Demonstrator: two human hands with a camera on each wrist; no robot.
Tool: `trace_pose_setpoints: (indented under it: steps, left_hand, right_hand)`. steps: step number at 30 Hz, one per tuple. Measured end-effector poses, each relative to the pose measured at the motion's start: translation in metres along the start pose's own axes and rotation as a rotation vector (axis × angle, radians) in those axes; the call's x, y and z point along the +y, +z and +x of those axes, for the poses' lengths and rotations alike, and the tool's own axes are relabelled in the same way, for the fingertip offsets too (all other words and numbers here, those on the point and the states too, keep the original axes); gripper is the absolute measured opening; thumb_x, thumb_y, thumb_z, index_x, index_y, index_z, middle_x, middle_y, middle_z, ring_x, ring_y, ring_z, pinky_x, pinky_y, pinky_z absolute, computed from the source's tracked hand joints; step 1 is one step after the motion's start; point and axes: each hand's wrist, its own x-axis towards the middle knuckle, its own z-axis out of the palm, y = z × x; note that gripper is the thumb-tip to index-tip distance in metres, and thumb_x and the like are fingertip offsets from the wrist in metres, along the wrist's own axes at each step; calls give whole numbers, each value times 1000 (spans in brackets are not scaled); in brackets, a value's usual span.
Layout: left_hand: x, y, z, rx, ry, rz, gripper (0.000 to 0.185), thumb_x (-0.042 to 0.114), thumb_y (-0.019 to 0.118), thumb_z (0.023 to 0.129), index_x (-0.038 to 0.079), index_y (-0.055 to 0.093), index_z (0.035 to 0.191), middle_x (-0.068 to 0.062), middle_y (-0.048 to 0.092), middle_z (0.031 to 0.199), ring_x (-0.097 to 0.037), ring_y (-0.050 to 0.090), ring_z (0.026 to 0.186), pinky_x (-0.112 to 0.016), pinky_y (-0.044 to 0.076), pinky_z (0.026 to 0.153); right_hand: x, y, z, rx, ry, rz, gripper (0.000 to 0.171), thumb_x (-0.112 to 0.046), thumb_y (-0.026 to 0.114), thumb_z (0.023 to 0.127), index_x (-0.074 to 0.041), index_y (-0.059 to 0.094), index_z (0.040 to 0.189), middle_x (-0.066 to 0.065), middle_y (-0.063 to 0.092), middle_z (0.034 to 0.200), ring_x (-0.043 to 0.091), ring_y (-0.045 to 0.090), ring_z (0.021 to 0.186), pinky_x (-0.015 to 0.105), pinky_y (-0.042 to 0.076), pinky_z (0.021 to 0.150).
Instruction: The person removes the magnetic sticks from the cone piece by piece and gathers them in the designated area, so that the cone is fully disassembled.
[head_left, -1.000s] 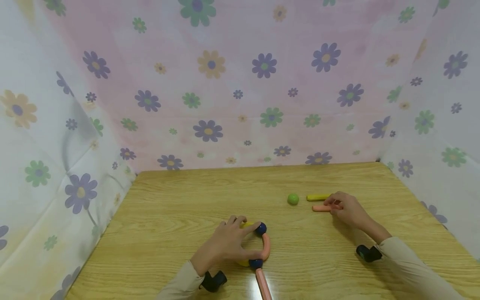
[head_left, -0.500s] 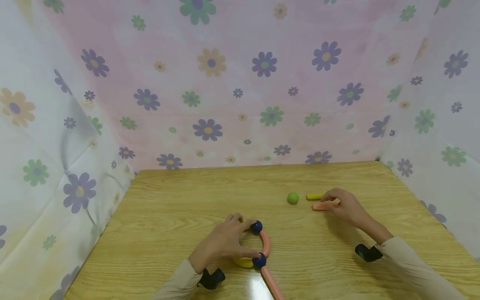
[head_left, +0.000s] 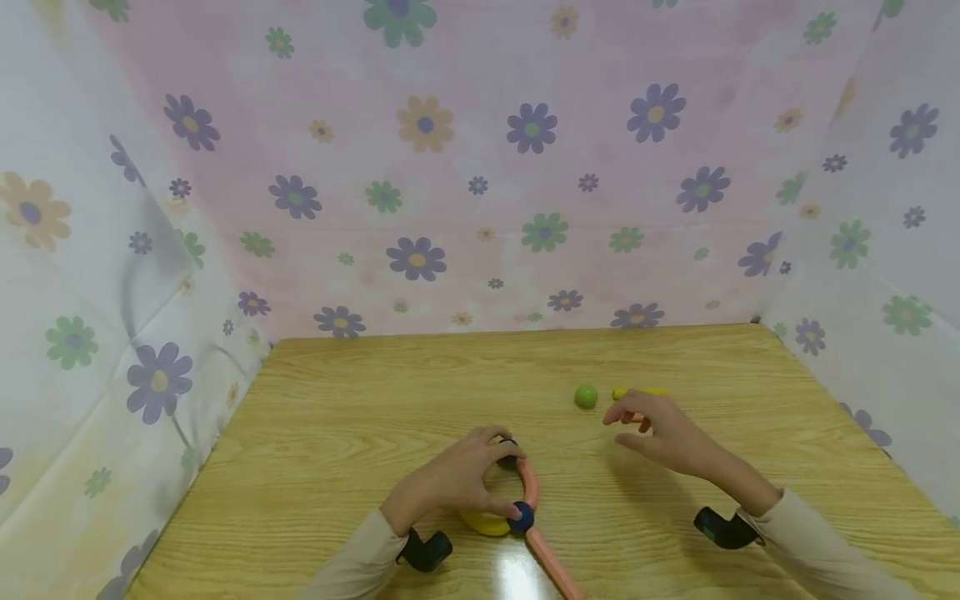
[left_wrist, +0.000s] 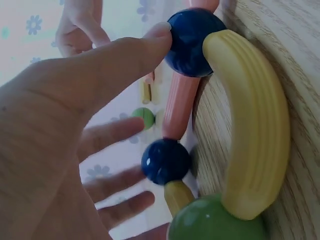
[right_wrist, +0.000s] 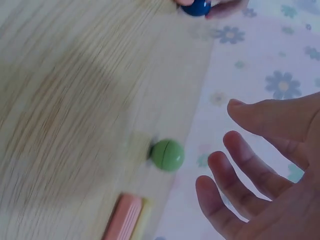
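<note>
Toy balls and rods form a ring on the table, close to me. A yellow curved rod (left_wrist: 257,120) and a pink curved rod (head_left: 529,483) meet at the near blue ball (head_left: 519,518), from which a pink straight rod (head_left: 553,565) runs toward me. My left hand (head_left: 453,479) spans the ring, its thumb on the near blue ball and its fingers at the far blue ball (left_wrist: 165,161). The ring's green ball (left_wrist: 215,220) is hidden by that hand in the head view. My right hand (head_left: 663,433) hovers right of the ring, fingers spread, holding nothing.
A loose green ball (head_left: 587,396) lies farther back on the wooden table (head_left: 360,392). Right of it are a yellow rod (head_left: 652,391) and a loose pink rod (right_wrist: 122,220), partly behind my right hand in the head view. Flowered cloth (head_left: 480,233) encloses the back and sides.
My right hand has come off the loose pink rod and moved left and nearer, leaving the rod on the table. The ring has turned slightly under my left hand, its straight rod swinging right.
</note>
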Motion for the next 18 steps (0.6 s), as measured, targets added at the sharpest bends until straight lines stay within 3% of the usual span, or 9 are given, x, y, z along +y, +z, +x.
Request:
trace_pose_setpoints:
  steps: [10,18]
  left_hand:
    - [0,4,1,69,-113,85,77,71,62,73,20,53,131,-3,40,130,-19,43,106,-36,44,82]
    - [1,9,-2,150,-181,90,73,75,63,69,16,55,111,0,40,104,-14,39,83,-25,40,66]
  right_hand:
    - [-34,15,4,-196,-4,105,21,-12,69,87,-15,63,107,0,59,100,17,54,84,28,48,62]
    - [-48,35,5,-306,15,193,27,-8,71,84,-11,62,109,5,59,101,21,55,84,26,48,60]
